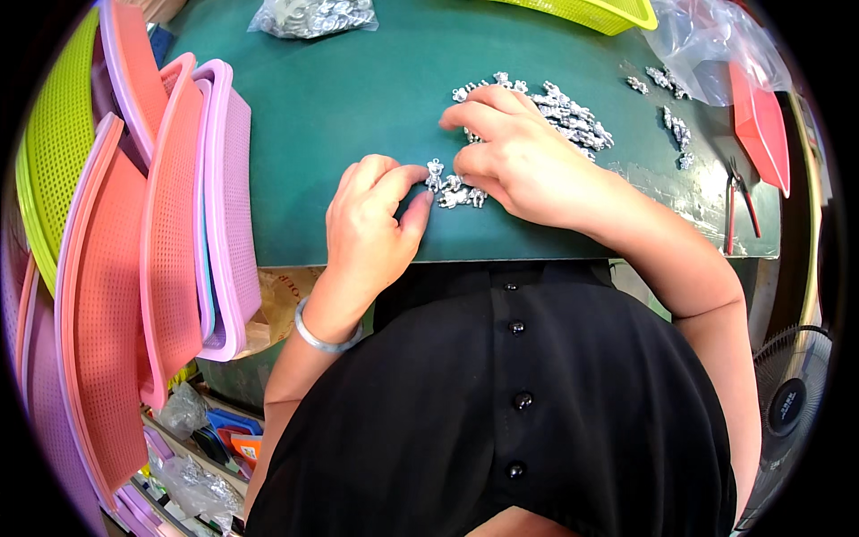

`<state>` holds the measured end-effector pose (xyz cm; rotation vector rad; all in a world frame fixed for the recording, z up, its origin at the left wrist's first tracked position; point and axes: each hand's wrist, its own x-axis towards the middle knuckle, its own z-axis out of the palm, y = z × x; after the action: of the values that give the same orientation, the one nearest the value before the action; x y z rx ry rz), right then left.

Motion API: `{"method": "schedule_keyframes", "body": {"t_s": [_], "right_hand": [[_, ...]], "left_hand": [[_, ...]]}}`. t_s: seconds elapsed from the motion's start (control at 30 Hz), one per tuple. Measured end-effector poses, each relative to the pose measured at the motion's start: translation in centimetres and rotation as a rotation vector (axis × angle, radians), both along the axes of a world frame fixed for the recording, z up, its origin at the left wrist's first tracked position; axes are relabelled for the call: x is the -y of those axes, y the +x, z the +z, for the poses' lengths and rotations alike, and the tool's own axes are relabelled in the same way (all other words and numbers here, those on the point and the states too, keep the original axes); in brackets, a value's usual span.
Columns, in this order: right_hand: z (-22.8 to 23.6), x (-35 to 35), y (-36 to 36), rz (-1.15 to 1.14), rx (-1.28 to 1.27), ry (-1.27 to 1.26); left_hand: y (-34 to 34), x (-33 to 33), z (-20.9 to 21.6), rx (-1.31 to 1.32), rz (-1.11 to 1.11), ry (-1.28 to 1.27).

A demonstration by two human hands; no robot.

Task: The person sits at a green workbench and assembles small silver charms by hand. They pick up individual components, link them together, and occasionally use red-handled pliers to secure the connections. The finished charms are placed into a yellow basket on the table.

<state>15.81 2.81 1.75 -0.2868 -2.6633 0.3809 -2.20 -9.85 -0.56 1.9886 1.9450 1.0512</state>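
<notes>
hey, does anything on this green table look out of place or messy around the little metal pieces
Mostly orderly. A few small metal pieces lie scattered apart from the main pile, near the red scoop. The red-handled pliers sit near the table's front edge. Both hands, left and right, work at the pile.

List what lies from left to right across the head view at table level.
Stacked pink and purple plastic mesh trays → left hand → small silver metal charms → right hand → red-handled pliers.
</notes>
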Motion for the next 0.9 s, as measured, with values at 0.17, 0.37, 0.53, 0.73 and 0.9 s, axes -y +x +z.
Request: {"method": "schedule_keyframes", "body": {"t_s": [0.17, 0.37, 0.53, 0.73, 0.9], "right_hand": [[-0.5, -0.3, -1.4, 0.026, 0.003, -0.008], [0.6, -0.3, 0.2, 0.034, 0.042, -0.115], [0.7, 1.5, 0.7, 0.010, 0.072, -0.098], [-0.6, 2.1, 0.2, 0.002, -0.010, -0.121], [-0.5, 2.1, 0.0, 0.043, -0.009, -0.015]], "left_hand": [[-0.2, 0.1, -0.1, 0.014, 0.007, 0.025], [-0.3, 0.5, 0.2, 0.054, -0.068, 0.073], [-0.4, 0.8, -0.3, 0.057, -0.076, 0.081], [-0.1, 1.2, 0.1, 0.082, -0.105, 0.047], [0.0, 1.4, 0.0, 0.036, -0.150, 0.057]]}}
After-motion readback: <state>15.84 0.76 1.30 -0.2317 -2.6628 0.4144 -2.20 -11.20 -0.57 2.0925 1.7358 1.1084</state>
